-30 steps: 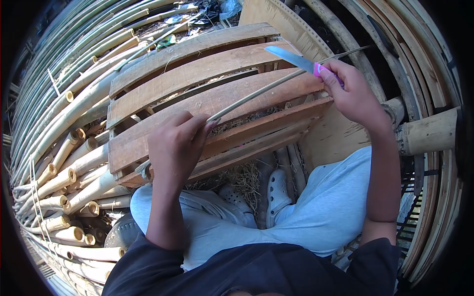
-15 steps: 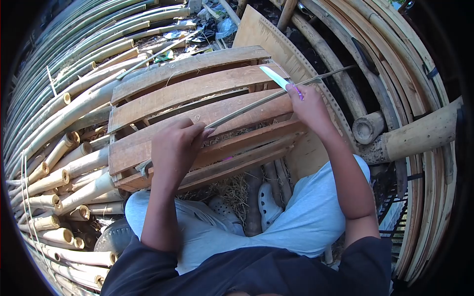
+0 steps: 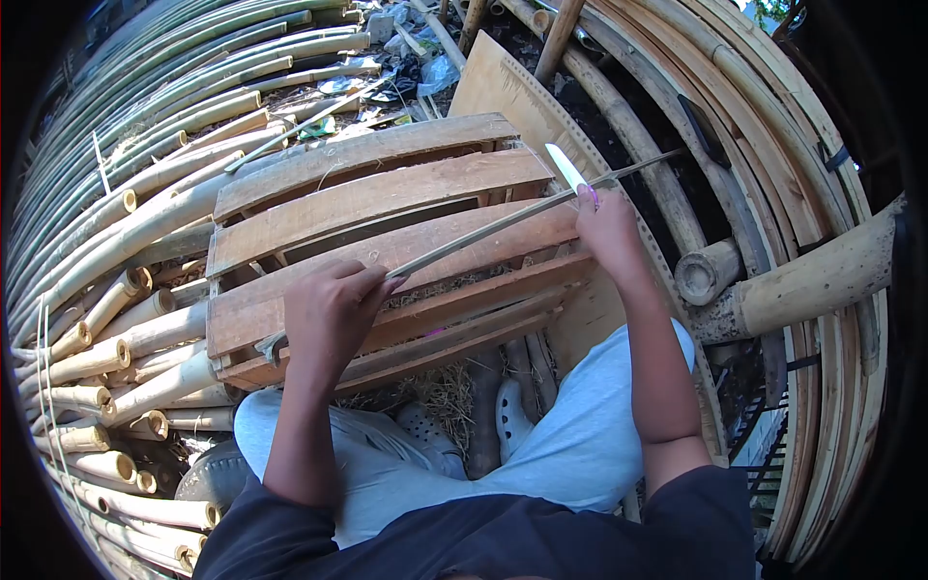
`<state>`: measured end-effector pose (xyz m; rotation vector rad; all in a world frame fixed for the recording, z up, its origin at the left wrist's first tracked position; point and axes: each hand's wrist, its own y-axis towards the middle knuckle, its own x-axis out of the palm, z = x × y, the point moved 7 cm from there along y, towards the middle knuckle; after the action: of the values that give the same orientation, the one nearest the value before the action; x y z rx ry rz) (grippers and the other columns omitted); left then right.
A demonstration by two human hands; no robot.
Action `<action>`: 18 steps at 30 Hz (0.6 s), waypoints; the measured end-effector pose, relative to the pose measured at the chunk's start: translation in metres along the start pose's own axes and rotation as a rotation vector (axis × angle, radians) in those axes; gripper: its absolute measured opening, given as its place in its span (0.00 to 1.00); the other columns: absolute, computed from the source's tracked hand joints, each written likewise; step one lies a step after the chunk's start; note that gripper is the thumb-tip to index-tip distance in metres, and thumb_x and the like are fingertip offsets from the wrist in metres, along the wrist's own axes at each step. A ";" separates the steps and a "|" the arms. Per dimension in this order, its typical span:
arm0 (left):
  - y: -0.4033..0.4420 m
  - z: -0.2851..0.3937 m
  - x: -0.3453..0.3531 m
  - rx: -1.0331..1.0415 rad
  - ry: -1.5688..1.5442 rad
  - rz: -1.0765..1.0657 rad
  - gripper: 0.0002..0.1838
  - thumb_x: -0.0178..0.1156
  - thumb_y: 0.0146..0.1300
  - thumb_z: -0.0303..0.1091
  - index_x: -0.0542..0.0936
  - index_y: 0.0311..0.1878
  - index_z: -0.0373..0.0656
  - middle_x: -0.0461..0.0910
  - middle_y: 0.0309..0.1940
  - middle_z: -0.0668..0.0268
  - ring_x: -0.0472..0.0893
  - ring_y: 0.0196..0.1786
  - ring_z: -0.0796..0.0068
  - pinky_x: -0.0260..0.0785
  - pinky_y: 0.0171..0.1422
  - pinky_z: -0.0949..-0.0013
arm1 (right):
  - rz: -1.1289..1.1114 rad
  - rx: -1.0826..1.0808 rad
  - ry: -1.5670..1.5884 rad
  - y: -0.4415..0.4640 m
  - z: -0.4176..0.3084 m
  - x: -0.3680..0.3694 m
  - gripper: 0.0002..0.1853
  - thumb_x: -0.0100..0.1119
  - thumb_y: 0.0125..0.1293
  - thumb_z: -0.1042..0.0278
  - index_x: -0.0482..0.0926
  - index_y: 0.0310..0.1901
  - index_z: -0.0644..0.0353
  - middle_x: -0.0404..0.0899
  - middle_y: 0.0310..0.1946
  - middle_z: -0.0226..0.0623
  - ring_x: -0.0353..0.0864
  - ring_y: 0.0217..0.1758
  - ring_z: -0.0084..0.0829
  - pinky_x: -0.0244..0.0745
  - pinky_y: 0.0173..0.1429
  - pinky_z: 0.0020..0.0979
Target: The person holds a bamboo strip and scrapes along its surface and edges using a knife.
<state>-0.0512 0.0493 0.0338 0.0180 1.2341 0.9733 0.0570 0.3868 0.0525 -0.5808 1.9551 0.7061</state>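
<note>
My left hand (image 3: 327, 311) is closed around a long thin bamboo strip (image 3: 483, 230), near its lower end. The strip slants up to the right above a slatted wooden crate (image 3: 382, 198); a short end of it pokes out left of my fist. In my right hand (image 3: 611, 230) is a knife (image 3: 565, 166) with a pale blade and a purple handle. Its blade points up and left and crosses the strip. Whether the edge bites into the strip, I cannot tell. My right fingers wrap the handle close to the strip, whose far tip extends beyond them.
Stacked bamboo poles (image 3: 106, 319) fill the left side. A thin wooden board (image 3: 503, 87) leans behind the crate, and a thick bamboo pole (image 3: 822, 280) juts in from the right. Long planks (image 3: 773, 145) curve along the right edge. Straw (image 3: 449, 391) lies below the crate.
My right hand and the knife have shifted right along the strip, toward its far end. My left hand keeps its hold. The whole view has tilted slightly.
</note>
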 end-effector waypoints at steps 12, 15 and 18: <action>0.001 0.000 0.003 0.012 0.014 0.045 0.07 0.77 0.56 0.37 0.89 0.35 0.47 0.82 0.24 0.65 0.81 0.26 0.64 0.70 0.31 0.63 | -0.144 0.110 0.115 0.003 0.001 0.004 0.26 0.50 0.79 0.51 0.84 0.38 0.69 0.83 0.28 0.59 0.85 0.37 0.59 0.78 0.45 0.48; 0.001 -0.001 0.004 0.005 0.005 0.043 0.07 0.76 0.56 0.36 0.89 0.35 0.47 0.82 0.24 0.65 0.81 0.26 0.64 0.70 0.31 0.63 | -0.159 0.008 0.083 -0.025 -0.033 0.017 0.26 0.49 0.80 0.52 0.85 0.39 0.69 0.83 0.28 0.58 0.86 0.36 0.57 0.78 0.44 0.48; 0.001 0.000 0.003 0.013 0.027 0.053 0.08 0.74 0.57 0.39 0.86 0.32 0.49 0.78 0.22 0.68 0.80 0.28 0.66 0.68 0.30 0.62 | -0.240 0.127 0.115 0.001 -0.014 0.004 0.27 0.51 0.79 0.51 0.85 0.38 0.71 0.83 0.27 0.60 0.86 0.35 0.57 0.79 0.45 0.47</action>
<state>-0.0524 0.0519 0.0318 0.0489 1.2703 1.0144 0.0461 0.3771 0.0545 -0.7761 1.9762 0.4031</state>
